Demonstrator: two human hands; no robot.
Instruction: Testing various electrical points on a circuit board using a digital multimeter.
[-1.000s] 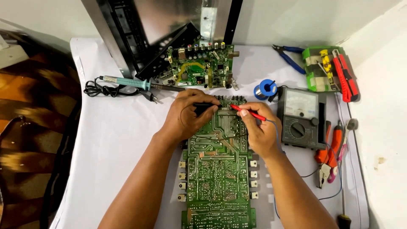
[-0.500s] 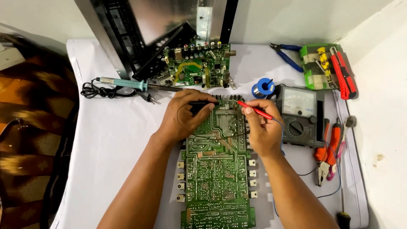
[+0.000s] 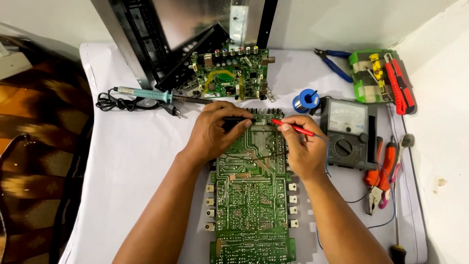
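1. A long green circuit board [image 3: 251,195] lies flat on the white table cover [image 3: 132,161], solder side up. Its long axis runs from the person's body straight away toward the wall, and its far end sits under both hands.
2. The left hand [image 3: 215,134] rests on the board's far left corner, fingers curled tight round a black probe [image 3: 238,119]. The probe lies nearly level and points right, its tip near the board's far edge.
3. The right hand [image 3: 304,146] pinches a red probe [image 3: 293,127] between thumb and fingers. This slim plastic rod slants up and to the left, toward the black one; the two tips are close, though whether either touches the solder is hard to tell from here.
4. The board's surface is glossy green with pale, winding copper tracks, and small white square connectors line both long edges.
5. Just right of the right hand sits a dark analog multimeter [image 3: 349,132] with a pale dial face and a round selector knob.
6. A blue spool of solder [image 3: 307,100] stands beside the meter's upper left corner.
7. A smaller green board [image 3: 229,78] lies beyond the hands, against a tilted metal chassis [image 3: 166,34].
8. A teal-handled soldering iron [image 3: 146,94] lies to the left, its long axis level and its tip pointing right.
9. Orange-handled pliers [image 3: 383,173] lie at the table's right edge.
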